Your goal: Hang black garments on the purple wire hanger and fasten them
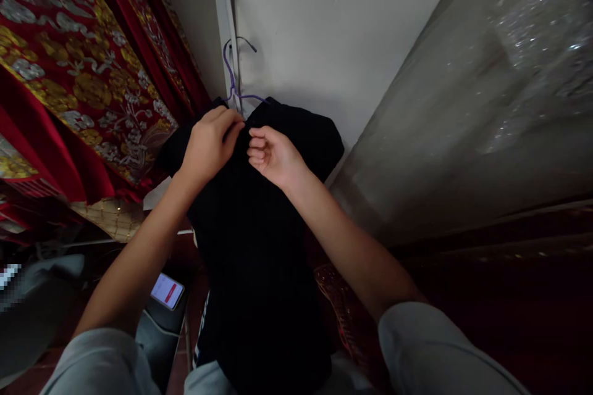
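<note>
A black garment (259, 247) with short, wide sleeves hangs on a thin purple wire hanger (250, 97) in front of me. The hanger's hook is at a pale vertical strip on the wall. At the neckline, my left hand (210, 139) pinches the cloth between thumb and fingers. My right hand (273, 154) is close beside it, with curled fingers and thumb pressed together at the same neckline. Only a small gap separates the fingertips. The dark cloth hides any fine detail between them.
Red curtains (88, 68) with gold and silver embroidery hang at the left. A lit phone (167, 291) lies at the lower left, near a cable. Behind the garment stands a pale wall (333, 24). Shiny clear plastic sheeting (463, 105) covers the surface at the right.
</note>
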The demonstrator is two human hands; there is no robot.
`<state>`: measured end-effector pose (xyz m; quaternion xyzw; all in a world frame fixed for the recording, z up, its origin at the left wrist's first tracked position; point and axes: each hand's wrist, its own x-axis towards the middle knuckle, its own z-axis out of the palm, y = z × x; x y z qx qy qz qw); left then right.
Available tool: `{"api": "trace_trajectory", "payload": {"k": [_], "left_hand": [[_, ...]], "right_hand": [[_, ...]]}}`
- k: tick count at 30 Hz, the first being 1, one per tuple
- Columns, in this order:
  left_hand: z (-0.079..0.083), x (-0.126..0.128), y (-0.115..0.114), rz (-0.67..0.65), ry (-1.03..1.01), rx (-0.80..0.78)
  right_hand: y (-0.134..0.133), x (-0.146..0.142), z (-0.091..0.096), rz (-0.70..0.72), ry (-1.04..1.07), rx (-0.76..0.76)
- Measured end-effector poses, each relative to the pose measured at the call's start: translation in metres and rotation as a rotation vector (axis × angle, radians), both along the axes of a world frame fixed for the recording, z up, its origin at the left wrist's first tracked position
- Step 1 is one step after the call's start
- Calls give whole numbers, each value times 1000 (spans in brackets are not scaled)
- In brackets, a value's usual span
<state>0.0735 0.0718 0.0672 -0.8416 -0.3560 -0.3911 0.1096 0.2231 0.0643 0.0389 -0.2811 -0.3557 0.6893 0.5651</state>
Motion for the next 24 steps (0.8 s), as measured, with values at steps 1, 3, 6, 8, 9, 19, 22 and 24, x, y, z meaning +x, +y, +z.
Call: {"api": "trace_trajectory", "payload": {"k": [1,3,6,8,9,19,22,24], "left_hand": [[0,3,2,-2,-8,18],[1,3,4,5,-64,68],[3,-27,17,75,-291,169],[-4,-66,33,180,-518,206],[-12,-87,41,242,-610,179],[-129,-145,-1,145,1,-586],[-114,-113,-21,70,27,-619],[-94,-87,-31,-10,-155,-564]], "right_hand": [[3,-2,-1,-79,-30,37],[11,-10,-8,-218,-99,87],[18,-17,-31,-278,-210,63],[16,-15,-50,-256,-278,35],[13,-12,-59,-232,-300,37],[-9,36,-84,245,-701,138],[-13,36,-75,207,-842,327],[-20,27,-70,195,-867,488]]}}
